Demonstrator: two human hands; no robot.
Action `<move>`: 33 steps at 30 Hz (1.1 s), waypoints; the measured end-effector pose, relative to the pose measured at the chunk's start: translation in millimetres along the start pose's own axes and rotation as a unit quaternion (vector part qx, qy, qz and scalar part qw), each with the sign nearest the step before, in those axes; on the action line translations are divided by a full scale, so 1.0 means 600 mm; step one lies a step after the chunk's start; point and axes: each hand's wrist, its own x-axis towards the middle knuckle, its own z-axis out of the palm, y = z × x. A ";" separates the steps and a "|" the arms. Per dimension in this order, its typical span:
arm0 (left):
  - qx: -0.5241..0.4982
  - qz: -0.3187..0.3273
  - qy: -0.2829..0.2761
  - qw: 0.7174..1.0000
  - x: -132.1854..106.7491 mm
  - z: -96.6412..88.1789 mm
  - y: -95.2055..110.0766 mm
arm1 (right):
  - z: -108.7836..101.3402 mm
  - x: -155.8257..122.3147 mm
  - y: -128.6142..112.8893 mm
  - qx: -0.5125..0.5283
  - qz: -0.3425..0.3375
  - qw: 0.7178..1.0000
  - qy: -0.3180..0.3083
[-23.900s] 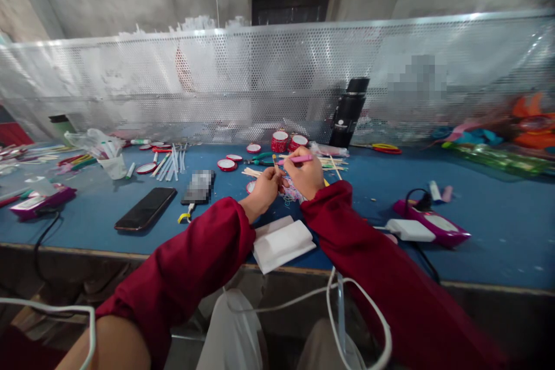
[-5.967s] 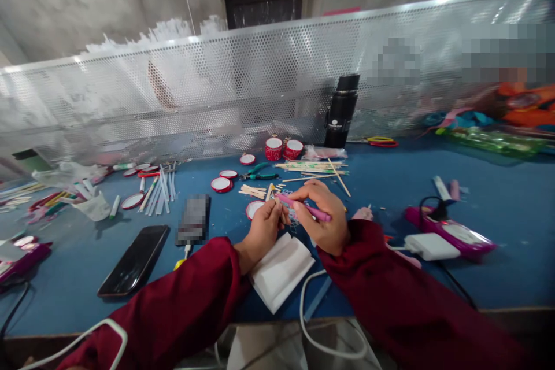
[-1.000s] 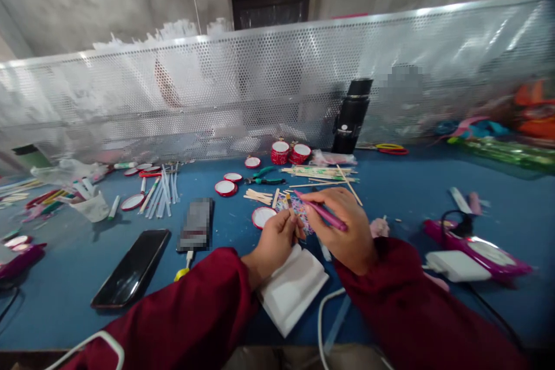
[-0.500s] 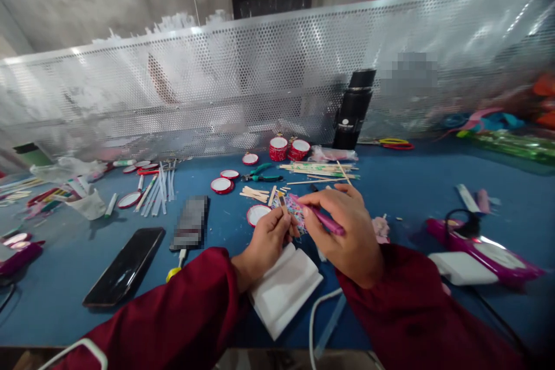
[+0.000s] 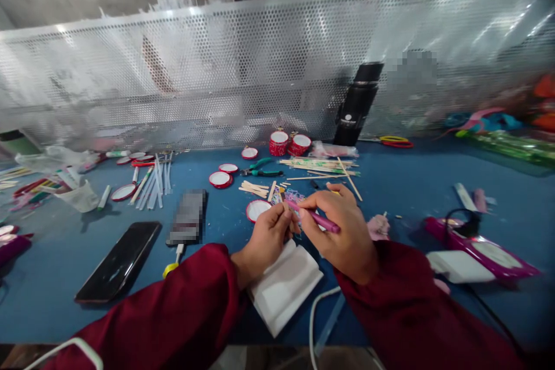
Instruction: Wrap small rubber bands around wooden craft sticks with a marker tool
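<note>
My right hand (image 5: pixel 342 234) grips a purple-pink pen-shaped tool (image 5: pixel 325 222) between thumb and fingers, its tip pointing left. Close by on the left, my left hand (image 5: pixel 265 240) is closed in a pinch around a small thin piece with a dark part (image 5: pixel 283 199), too small to name. The pen's tip meets or nearly meets this piece; I cannot tell which. Behind both hands lies a heap of small colourful bits (image 5: pixel 295 194). A folded white tissue (image 5: pixel 286 295) lies below them, and a red-rimmed white disc (image 5: pixel 255 211) is beside my left fingers.
Wooden sticks (image 5: pixel 255 188), teal-handled pliers (image 5: pixel 264 171) and stacked red-rimmed discs (image 5: pixel 278 143) lie farther back. A black bottle (image 5: pixel 356 105) stands by the perforated metal screen (image 5: pixel 195 69). Two phones, one being this black phone (image 5: pixel 119 263), lie left. A white cable (image 5: pixel 313 324) runs in front.
The view has shifted slightly. The pen-shaped tool has moved a little left and down with my right hand, closer to my left fingertips. Both hands keep their holds.
</note>
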 end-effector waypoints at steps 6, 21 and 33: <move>0.008 0.003 0.010 1.000 0.000 0.001 0.007 | -0.001 -0.001 0.003 -0.007 0.012 0.999 0.041; 0.014 0.006 0.003 1.000 0.000 0.000 0.002 | 0.000 0.000 -0.003 0.009 0.000 1.000 0.021; 0.041 0.006 0.005 0.999 -0.002 -0.002 0.002 | 0.002 0.001 -0.003 0.007 -0.015 1.000 0.023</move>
